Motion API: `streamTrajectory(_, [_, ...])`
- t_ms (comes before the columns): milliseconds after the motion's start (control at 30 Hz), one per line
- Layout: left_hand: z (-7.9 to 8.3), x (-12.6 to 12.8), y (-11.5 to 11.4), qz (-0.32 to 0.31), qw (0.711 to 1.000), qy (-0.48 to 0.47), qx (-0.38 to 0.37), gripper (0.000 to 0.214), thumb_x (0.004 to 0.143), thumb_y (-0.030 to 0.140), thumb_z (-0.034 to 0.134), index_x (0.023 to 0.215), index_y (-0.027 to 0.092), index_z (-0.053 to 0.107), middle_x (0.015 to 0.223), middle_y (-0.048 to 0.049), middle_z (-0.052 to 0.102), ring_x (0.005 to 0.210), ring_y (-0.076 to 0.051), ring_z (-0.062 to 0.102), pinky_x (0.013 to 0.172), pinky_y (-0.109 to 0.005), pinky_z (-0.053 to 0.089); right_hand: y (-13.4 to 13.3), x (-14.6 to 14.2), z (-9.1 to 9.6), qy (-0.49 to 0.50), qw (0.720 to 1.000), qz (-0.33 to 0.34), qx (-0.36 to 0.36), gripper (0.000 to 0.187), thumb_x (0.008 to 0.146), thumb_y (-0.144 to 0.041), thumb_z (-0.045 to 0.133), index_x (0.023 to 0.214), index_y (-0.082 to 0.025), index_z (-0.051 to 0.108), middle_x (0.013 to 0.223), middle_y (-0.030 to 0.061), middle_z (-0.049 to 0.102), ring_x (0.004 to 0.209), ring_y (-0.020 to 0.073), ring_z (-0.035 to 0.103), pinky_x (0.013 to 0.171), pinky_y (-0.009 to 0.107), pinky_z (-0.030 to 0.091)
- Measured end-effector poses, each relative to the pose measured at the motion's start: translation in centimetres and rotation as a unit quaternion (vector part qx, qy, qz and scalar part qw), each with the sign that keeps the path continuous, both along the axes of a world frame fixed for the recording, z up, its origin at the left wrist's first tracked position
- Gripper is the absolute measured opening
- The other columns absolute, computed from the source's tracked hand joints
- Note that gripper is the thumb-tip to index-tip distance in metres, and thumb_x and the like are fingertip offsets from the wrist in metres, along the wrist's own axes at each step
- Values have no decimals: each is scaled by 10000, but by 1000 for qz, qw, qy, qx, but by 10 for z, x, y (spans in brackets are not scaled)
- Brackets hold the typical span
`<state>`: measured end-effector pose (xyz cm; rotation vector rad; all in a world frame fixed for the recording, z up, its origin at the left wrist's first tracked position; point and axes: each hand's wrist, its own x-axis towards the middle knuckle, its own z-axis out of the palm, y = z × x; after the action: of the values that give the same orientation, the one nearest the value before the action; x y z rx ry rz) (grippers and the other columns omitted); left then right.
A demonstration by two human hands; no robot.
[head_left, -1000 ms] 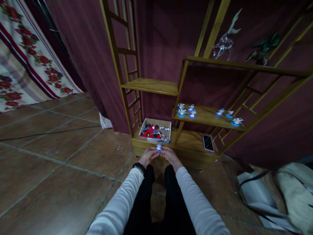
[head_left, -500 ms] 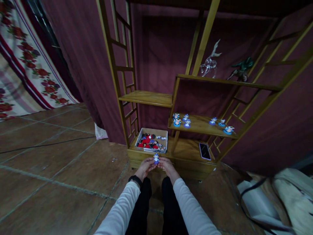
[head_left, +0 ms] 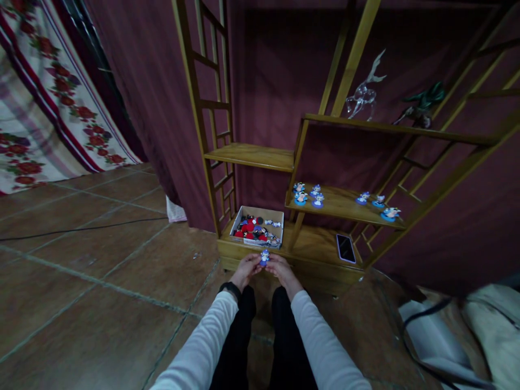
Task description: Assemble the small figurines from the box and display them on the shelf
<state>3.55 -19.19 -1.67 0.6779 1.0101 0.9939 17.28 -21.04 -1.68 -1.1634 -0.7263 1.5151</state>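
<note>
Both my hands meet in front of my knees, pinching one small blue and white figurine (head_left: pixel 264 256) between them. My left hand (head_left: pixel 246 268), with a dark watch at the wrist, grips it from the left. My right hand (head_left: pixel 281 269) closes on it from the right. Just beyond it, a white box (head_left: pixel 257 225) of red, black and blue pieces sits on the lowest board of a wooden shelf unit (head_left: pixel 252 156). Several more blue figurines (head_left: pixel 307 195) stand on the middle shelf, with others (head_left: pixel 377 204) further right.
A phone (head_left: pixel 345 248) lies flat on the bottom board. A clear glass deer (head_left: pixel 363 92) and a dark green ornament (head_left: pixel 421 103) stand on the top shelf. A cable (head_left: pixel 81 228) crosses the tiled floor at left. Bags and fabric (head_left: pixel 455 336) lie at right.
The hands stay together on the figurine throughout. The view tipped up and then partly back down, so the shelf shifted in frame.
</note>
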Motion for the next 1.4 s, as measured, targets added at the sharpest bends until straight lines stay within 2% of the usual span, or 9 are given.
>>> streamTrajectory(267, [-6,5,2,-7,998,45,50,118,703,157,675,784,126,595,612,-16,629,510,-84,582,491,-165,444,3,1,0,-1,1000,-15,-28,308,542,-182,718,833,-173,619,706,3,666,592,114,615,612,240,500])
streamTrajectory(400, [-9,8,6,-3,995,67,73,102,716,157,646,803,130,598,575,0,601,486,-82,552,485,-174,426,4,2,0,11,1000,4,-18,281,567,-208,717,829,-165,626,672,11,661,606,130,627,651,262,510])
streamTrajectory(533, [-9,12,7,-7,972,170,160,103,750,138,581,853,141,591,595,11,583,504,-90,530,516,-194,430,8,4,-5,13,1000,0,-9,299,550,-206,721,832,-174,627,702,15,674,650,149,642,687,289,515])
streamTrajectory(600, [-6,14,4,-26,936,263,232,170,737,117,584,902,153,592,720,-11,621,640,-117,579,621,-222,463,10,4,-8,8,1000,-18,-8,315,532,-200,721,832,-181,626,747,12,682,689,153,646,707,300,515])
streamTrajectory(733, [8,18,-12,-69,829,450,324,335,762,139,569,1090,204,541,1021,-53,604,939,-174,575,810,-285,448,11,7,-12,3,999,-43,8,311,507,-164,701,809,-186,631,782,3,681,733,156,641,733,312,510])
streamTrajectory(867, [24,19,-27,-125,717,589,350,337,845,186,467,1180,230,469,1100,-85,546,989,-193,556,802,-289,439,11,9,-15,7,998,-59,25,341,492,-120,657,822,-204,632,783,-11,673,732,157,629,716,321,511])
streamTrajectory(933, [29,20,-31,-140,675,624,368,344,871,193,414,1211,238,431,1086,-87,534,975,-197,556,768,-284,442,11,11,-16,0,998,-63,28,361,498,-118,640,846,-215,633,801,-14,673,724,152,623,708,319,511])
streamTrajectory(1267, [34,17,-34,-151,547,690,450,393,868,132,367,1258,184,357,1043,-110,520,920,-206,540,772,-321,420,10,11,-15,-19,996,-69,48,362,508,-145,606,863,-214,639,874,0,681,767,175,621,709,317,509])
streamTrajectory(1400, [37,14,-31,-149,516,694,480,383,870,120,354,1250,165,363,1037,-120,525,924,-214,538,777,-336,415,10,9,-13,-18,996,-73,48,382,504,-149,631,879,-227,637,869,-16,677,764,161,613,707,297,501])
